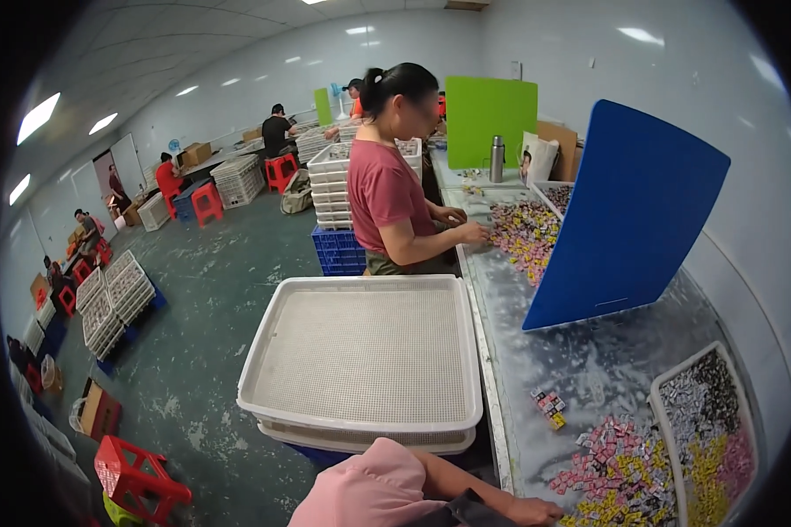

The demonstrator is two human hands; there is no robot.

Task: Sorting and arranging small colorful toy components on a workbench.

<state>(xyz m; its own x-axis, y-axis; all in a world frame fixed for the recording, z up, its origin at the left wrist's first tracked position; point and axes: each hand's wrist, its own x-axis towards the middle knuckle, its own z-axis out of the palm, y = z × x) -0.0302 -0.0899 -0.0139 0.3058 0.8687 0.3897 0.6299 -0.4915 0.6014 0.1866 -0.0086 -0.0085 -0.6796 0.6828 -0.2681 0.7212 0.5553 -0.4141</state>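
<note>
My left hand (534, 511), below a pink sleeve (369, 483), is low on the grey worktable (536, 360). It is at the left edge of a loose pile of small pink, yellow and pale block-like pieces (620, 461). The fingers point toward the pile, but they are too small and too near the picture's lower edge to show whether they hold a piece. A small cluster of pieces (549, 408) lies farther up the table. To the right, a white tray (677, 448) holds similar pieces grouped by colour. My right hand is out of view.
An upright blue board (628, 220) divides the table. Beyond it, a co-worker in a dark pink shirt (387, 189) handles another pile (527, 237). Stacked white mesh trays (360, 351) stand left of the table. A red stool (141, 479) is on the floor at lower left.
</note>
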